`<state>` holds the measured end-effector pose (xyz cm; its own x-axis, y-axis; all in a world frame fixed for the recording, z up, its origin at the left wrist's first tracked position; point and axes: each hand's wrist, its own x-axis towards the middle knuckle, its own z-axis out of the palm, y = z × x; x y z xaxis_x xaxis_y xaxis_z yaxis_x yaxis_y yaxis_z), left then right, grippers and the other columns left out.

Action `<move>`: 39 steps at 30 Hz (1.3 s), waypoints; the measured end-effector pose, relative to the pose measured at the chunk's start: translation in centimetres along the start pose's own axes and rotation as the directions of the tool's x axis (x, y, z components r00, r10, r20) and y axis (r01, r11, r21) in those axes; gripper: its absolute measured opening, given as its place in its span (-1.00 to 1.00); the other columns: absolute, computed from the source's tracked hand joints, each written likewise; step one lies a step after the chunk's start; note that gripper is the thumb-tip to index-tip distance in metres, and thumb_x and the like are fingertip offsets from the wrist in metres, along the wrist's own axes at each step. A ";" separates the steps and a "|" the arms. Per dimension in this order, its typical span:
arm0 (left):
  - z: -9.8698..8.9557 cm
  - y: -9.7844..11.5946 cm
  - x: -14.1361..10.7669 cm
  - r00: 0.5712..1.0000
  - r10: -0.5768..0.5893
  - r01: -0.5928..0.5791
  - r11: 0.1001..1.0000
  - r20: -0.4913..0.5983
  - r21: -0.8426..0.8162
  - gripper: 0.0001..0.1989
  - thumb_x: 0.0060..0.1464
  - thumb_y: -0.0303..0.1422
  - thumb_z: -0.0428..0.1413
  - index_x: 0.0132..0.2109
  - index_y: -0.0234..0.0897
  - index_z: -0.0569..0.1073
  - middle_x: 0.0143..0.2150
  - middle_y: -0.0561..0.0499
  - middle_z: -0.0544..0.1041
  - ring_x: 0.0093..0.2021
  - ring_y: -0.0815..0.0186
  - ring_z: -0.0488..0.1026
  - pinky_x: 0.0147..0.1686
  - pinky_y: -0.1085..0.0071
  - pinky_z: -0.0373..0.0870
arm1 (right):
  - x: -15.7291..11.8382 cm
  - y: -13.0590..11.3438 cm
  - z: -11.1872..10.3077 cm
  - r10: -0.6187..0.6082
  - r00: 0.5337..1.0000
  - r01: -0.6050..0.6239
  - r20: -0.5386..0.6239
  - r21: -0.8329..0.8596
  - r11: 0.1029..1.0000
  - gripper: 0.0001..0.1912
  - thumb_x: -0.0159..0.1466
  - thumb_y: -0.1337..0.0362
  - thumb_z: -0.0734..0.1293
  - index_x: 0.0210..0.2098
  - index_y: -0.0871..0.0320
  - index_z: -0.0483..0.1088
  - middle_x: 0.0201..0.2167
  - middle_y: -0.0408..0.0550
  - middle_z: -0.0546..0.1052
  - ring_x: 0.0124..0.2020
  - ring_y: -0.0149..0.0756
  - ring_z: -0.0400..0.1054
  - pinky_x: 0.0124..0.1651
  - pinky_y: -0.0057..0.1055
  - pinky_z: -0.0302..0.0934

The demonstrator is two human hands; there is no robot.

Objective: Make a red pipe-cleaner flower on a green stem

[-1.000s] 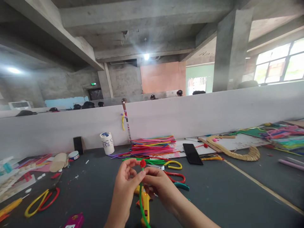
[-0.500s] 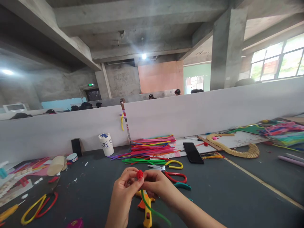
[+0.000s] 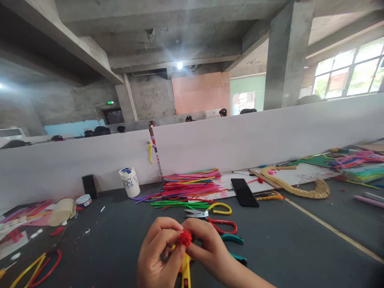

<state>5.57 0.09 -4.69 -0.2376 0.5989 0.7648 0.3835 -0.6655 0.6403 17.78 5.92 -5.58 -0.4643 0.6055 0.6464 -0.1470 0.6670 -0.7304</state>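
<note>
While a yellow glue gun (image 3: 186, 270) is half hidden beneath, a red pipe-cleaner bud (image 3: 185, 239) is pinched at lower centre of the frame between the fingers of the left hand (image 3: 162, 253) and right hand (image 3: 208, 246), neither nearer; its long axis cannot be told.

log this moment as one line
left hand: pinching round textured red piece; right hand: pinching same piece; below hands: yellow plastic glue gun, partly hidden
</note>
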 end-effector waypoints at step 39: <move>0.9 0.9 2.4 0.685 -0.725 0.680 0.599 0.075 -0.422 -0.76 -0.28 -0.26 0.41 -0.48 -0.29 0.57 -0.58 0.14 0.42 -0.65 0.56 0.20 -0.65 0.64 0.16 | 0.5 -0.3 -0.3 0.390 0.858 -0.492 0.335 0.318 0.810 -0.60 0.20 -0.03 0.24 -0.50 0.20 0.33 -0.67 -0.15 0.39 -0.69 -0.52 0.09 -0.61 -0.55 -0.04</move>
<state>6.16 1.33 -2.38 -0.3741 0.9258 0.0539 -0.3088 -0.1792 0.9341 17.87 6.17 -4.98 -0.7480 0.6341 0.1960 -0.1686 0.1040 -0.9802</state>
